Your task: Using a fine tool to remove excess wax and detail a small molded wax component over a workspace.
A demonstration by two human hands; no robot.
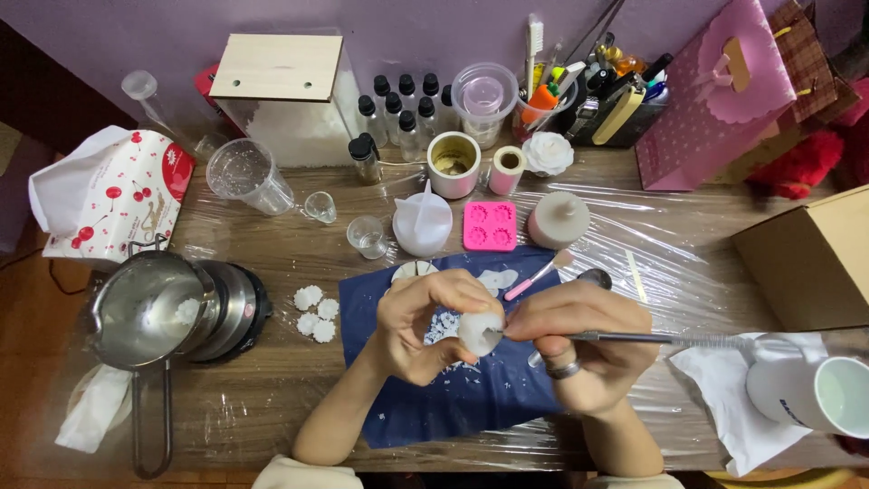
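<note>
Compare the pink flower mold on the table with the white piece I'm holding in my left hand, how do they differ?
The pink flower mold is bright pink, square and flat; the white piece is pale, rounded and lumpy. The mold lies untouched on the plastic-covered table, while the white piece is held up by the left hand with the thin metal tool in the right hand touching it. The mold shows several flower-shaped hollows; the piece is a single solid form. Both are small.

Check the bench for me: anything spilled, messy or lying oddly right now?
White flakes are scattered over the blue mat beneath the left hand, which holds a white lump. The right hand has a thin metal tool at it. A white cup lies on its side, right.
</note>
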